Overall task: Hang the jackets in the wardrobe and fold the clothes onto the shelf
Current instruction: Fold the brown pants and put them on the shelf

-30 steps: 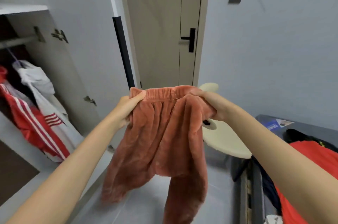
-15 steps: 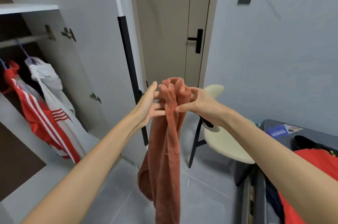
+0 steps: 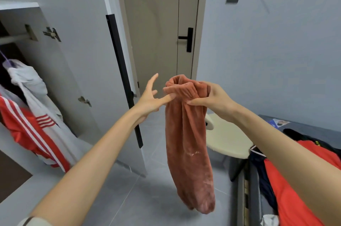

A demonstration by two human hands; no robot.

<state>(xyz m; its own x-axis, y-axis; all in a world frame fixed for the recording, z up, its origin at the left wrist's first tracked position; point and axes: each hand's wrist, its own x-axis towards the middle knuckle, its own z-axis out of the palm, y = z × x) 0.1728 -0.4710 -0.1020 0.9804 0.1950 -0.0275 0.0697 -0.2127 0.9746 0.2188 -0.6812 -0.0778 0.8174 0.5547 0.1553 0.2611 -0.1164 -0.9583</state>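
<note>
Right hand pinches the hanging fleece trousers; left hand spread beside

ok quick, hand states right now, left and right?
Left hand: open, fingers spread, one fingertip at the trousers.
Right hand: closed, holding the trousers bunched at the waistband.

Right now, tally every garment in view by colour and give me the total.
Rust: 1, rust trousers in the right hand
Red with white stripes: 1, red striped jacket, hanging
White: 1, white jacket, hanging
Orange-red: 1, orange-red garment heaped at right
Black: 1, black garment there
Navy: 1, navy garment there
Total: 6; the heap may hide more
</note>
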